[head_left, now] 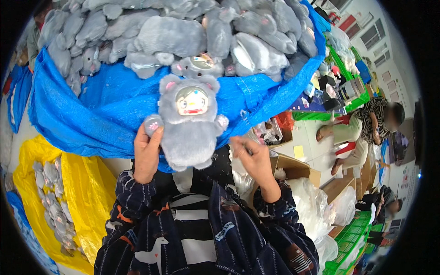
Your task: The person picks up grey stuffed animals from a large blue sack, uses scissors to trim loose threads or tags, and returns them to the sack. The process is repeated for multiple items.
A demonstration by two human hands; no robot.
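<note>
A grey plush toy (189,137) with round ears, pink paw pads and a printed doll face hangs upright before me. My left hand (147,149) is closed round its paw at the toy's left side. To the right of the toy, apart from it, is my right hand (253,160), its fingers curled together. A small dark bit shows at those fingertips, too small to name. Behind the toy, a blue tarp sack (114,119) bears a heap of similar grey plush toys (172,35), some lying face up.
At left a yellow sack (87,183) holds small grey plush pieces (55,206). Cardboard boxes (298,172) and clear plastic bags (309,201) stand on my right, with a green crate (350,243) beyond. A seated person (373,121) is near a cluttered table (316,101) at far right.
</note>
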